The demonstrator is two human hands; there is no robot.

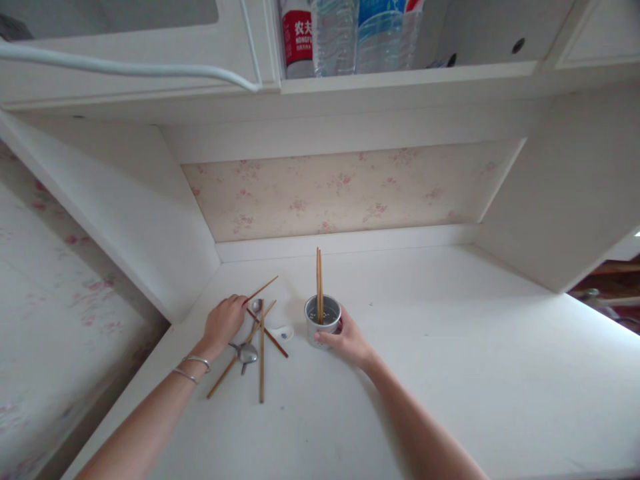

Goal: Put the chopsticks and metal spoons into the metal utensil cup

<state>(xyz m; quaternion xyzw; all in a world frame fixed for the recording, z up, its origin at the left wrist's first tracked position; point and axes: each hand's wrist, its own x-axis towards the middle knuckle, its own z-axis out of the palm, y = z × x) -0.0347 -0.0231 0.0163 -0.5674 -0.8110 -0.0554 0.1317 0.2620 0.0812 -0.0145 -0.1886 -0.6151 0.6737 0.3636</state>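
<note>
On the white table (425,400), a brown chopstick (261,373) is lying with its long axis running from near to far; crossing it, a second chopstick (220,382) is slanting from near left to far right, partly being hidden by a steel spoon (248,353). A dark chopstick (277,344) is slanting the opposite way, its near end pointing right, beside a white spoon (285,333). To the right, an upright cup (313,331) is being clasped by the right hand (351,342), thumb on the near wall; inside, two chopsticks (319,283) are standing almost vertical. By the left hand (226,323), a further chopstick (264,287) is being gripped at one end, its free end pointing far right; a small spoon (257,306) is lying just beside. Beyond, a flowered panel (350,190) is being shown, and above, bottles (335,40) are being held on a shelf (415,81).
</note>
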